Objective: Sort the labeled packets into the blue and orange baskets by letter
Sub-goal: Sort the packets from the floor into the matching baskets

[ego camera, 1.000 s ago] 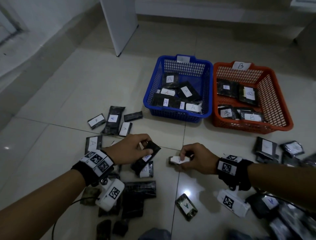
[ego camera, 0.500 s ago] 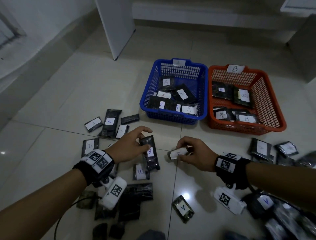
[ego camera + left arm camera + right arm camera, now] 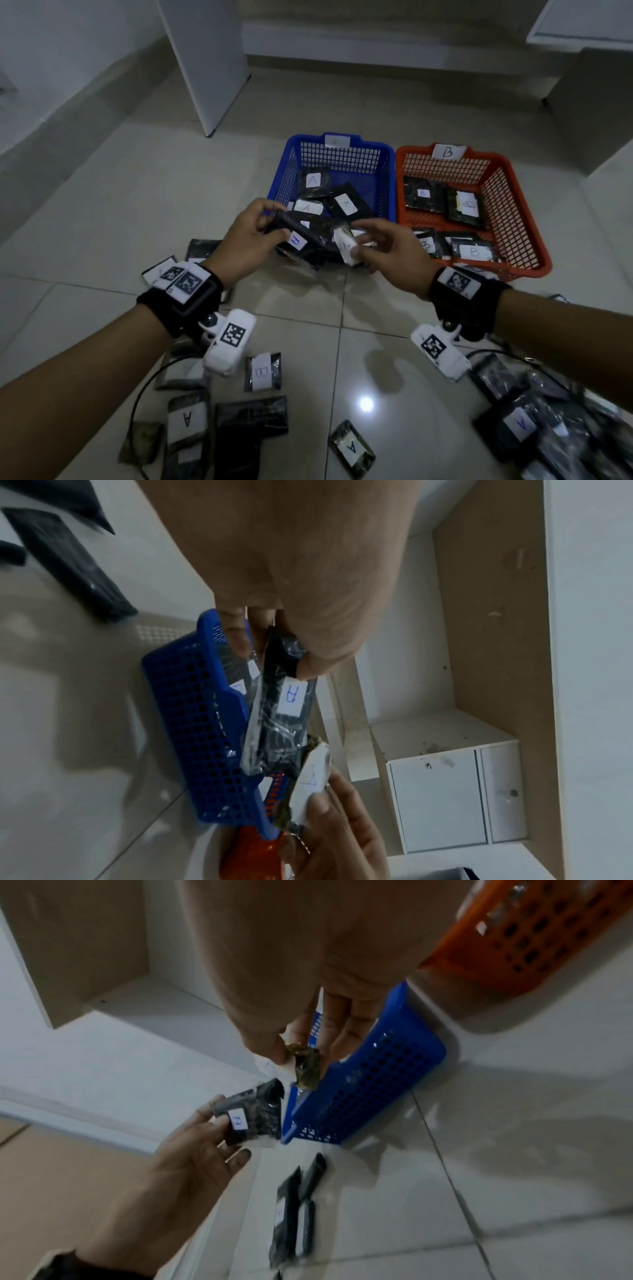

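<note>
Holding a black packet (image 3: 301,241) marked A between thumb and fingers, the left hand (image 3: 248,245) is raised at the near rim of the blue basket (image 3: 342,161). The right hand (image 3: 390,255) pinches a smaller packet (image 3: 347,245) with a white label (its letter is not clear) just beside the first one, also at the near edge of this basket. Inside the blue basket lie packets marked A; the orange basket (image 3: 513,219), touching its right side, has packets marked B. On the floor (image 3: 102,205), near the person, more packets lie apart, among them one B packet (image 3: 262,371) and one A packet (image 3: 351,448).
</note>
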Demonstrator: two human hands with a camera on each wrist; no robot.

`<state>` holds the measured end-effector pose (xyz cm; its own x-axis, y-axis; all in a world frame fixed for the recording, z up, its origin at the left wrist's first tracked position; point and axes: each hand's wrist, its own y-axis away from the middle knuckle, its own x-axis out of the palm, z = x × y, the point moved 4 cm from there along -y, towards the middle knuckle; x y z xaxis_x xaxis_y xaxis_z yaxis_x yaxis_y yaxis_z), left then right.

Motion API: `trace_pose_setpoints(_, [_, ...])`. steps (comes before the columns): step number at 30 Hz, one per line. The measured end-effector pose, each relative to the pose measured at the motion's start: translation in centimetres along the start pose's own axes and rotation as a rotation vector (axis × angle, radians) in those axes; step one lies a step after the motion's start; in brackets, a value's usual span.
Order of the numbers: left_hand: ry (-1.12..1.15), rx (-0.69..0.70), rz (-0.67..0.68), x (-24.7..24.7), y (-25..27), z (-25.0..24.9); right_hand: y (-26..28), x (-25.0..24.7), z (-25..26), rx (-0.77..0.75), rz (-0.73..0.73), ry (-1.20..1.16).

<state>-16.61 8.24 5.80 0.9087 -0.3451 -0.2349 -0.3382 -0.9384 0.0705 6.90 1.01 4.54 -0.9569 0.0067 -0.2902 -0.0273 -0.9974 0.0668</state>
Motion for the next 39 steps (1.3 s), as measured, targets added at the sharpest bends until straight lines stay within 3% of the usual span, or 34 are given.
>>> trace_pose_setpoints(7, [-0.047,-0.066,-0.085,1.1,-4.5,0.9,-3.7,-4.4,-0.1,-0.002,-0.168,0.101])
trace_pose_setpoints(9, [-0.217,-0.039,-0.074,1.2,-5.4,1.7,-4.4,-5.2,-1.0,0.009,-0.225,0.146])
trace_pose_setpoints(14, [-0.892,0.055,-0.113,1.3,-6.4,2.7,-5.5,-5.9,-2.5,0.037,-0.244,0.238])
trace_pose_setpoints(16, [-0.995,0.135,-0.109,1.5,-6.4,2.4,-5.9,-5.8,-2.7,0.028,-0.235,0.258])
trace_pose_setpoints(20, [-0.986,0.209,0.049,2.1,-6.8,2.5,-6.7,-5.9,-2.6,-0.002,-0.244,0.269])
trace_pose_setpoints(27, [-0.928,0.243,-0.018,2.4,-6.5,1.8,-6.6,-9.1,-1.9,0.033,-0.283,0.247])
trace_pose_setpoints(35, [-0.880,0.381,0.091,7.2,-4.8,1.2,-4.0,-15.6,-3.4,0.051,-0.377,0.356])
trace_pose_setpoints(39, [-0.901,0.396,0.155,9.5,-4.1,0.8,-2.2,-19.1,-5.3,0.168,-0.326,0.415])
